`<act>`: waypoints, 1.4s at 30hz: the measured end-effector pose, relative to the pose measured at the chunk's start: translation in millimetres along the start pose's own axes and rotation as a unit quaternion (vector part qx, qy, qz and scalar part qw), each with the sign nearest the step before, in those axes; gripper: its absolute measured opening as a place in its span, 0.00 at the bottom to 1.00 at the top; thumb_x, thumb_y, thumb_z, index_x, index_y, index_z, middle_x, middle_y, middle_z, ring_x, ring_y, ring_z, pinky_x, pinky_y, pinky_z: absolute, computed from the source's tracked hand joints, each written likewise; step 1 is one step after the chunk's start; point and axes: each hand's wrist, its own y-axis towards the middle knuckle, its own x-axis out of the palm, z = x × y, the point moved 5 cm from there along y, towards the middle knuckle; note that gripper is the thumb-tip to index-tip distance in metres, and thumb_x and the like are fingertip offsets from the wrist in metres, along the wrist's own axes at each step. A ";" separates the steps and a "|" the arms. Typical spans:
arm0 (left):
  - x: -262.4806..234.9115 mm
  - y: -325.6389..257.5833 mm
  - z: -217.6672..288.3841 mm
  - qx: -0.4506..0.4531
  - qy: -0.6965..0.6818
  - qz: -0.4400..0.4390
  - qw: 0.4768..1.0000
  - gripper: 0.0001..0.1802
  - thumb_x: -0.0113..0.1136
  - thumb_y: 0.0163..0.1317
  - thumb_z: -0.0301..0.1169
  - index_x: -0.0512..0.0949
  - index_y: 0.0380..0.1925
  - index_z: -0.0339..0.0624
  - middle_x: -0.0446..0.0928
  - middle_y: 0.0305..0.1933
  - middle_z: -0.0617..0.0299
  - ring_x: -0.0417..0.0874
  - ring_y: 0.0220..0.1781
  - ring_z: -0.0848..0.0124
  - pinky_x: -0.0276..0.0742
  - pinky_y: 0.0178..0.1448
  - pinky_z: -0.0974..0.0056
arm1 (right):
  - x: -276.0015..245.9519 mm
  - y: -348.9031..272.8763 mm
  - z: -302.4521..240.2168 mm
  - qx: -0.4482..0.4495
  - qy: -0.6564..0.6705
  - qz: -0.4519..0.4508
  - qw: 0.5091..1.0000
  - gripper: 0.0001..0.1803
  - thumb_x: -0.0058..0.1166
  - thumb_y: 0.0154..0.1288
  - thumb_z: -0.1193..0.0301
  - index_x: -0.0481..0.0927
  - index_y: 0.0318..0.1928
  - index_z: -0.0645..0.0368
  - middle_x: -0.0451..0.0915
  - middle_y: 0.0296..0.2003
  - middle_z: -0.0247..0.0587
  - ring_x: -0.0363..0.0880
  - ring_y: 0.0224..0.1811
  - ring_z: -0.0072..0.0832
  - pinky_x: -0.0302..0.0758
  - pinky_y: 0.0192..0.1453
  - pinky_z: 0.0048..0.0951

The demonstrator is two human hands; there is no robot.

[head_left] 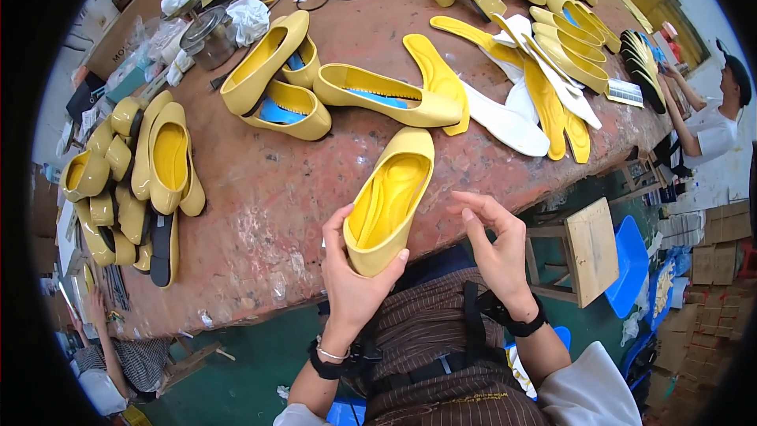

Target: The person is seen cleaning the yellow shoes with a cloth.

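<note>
Yellow, the shoe point(392, 203) lies just above the near edge of the table point(268, 209), heel toward you and toe away, your left hand point(356, 278) clamped on its heel, thumb to the right and fingers to the left. Your right hand point(495, 246) is empty, thumb and fingers apart, just to the right of it. Note the yellow insole point(385, 199) inside: its left part looks raised into a fold, though whether it is glued you cannot tell from this view. Pressed flat as it lies, it could set with a crease or sit off-centre. Because your grip takes only the heel, a push at the toe could tip the shoe or twist it free, and at this edge it could drop to the floor point(268, 383). Far of it, a second shoe point(432, 109) overlaps a loose insole point(432, 63); pulling that piece could drag the shoe with it and scuff its glossy upper. To the right, yellow pieces point(544, 99) and white pieces point(505, 122) lie across one another, so a hurried reach could bring up the wrong one or bend its neighbour.
</note>
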 end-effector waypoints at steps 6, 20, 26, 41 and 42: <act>-0.6 12.0 18.0 -0.014 -0.007 0.006 1.000 0.44 0.77 0.49 0.30 0.63 0.64 0.38 0.79 0.55 0.47 0.83 0.57 0.61 0.78 0.60 0.59 | 13.2 -7.7 24.1 0.079 0.026 -0.092 0.992 0.18 0.47 0.78 0.68 0.76 0.61 0.64 0.86 0.41 0.40 0.84 0.43 0.22 0.79 0.49 0.24; -19.9 -4.8 -12.3 -0.128 -0.189 -0.023 0.973 0.49 0.57 0.67 0.59 0.49 0.75 0.40 0.64 0.72 0.41 0.69 0.72 0.53 0.67 0.72 0.51 | 28.3 -25.5 22.8 0.098 0.145 -0.247 0.953 0.26 0.39 0.67 0.80 0.70 0.65 0.64 0.82 0.48 0.46 0.77 0.54 0.26 0.74 0.57 0.30; -24.9 2.3 5.5 -0.075 -0.459 -0.015 0.885 0.46 0.62 0.65 0.50 0.54 0.74 0.35 0.69 0.68 0.44 0.74 0.68 0.54 0.69 0.71 0.51 | 50.0 -28.0 -22.2 -0.096 -0.041 -0.096 0.990 0.20 0.50 0.64 0.83 0.79 0.56 0.63 0.83 0.46 0.51 0.82 0.47 0.43 0.76 0.54 0.34; 2.1 -46.9 63.7 0.158 -0.022 0.091 0.983 0.47 0.79 0.50 0.44 0.66 0.65 0.35 0.68 0.68 0.34 0.76 0.67 0.45 0.72 0.68 0.52 | 66.3 -42.4 -18.1 0.193 0.385 -0.209 0.878 0.15 0.62 0.61 0.82 0.81 0.49 0.65 0.84 0.41 0.32 0.80 0.43 0.17 0.76 0.52 0.21; 0.3 -44.4 65.5 0.159 -0.024 0.090 0.983 0.46 0.80 0.49 0.44 0.68 0.64 0.34 0.70 0.67 0.35 0.76 0.66 0.46 0.73 0.68 0.53 | 68.2 -42.2 -17.6 0.186 0.383 -0.207 0.881 0.15 0.63 0.60 0.82 0.81 0.48 0.65 0.84 0.41 0.32 0.80 0.42 0.16 0.76 0.51 0.21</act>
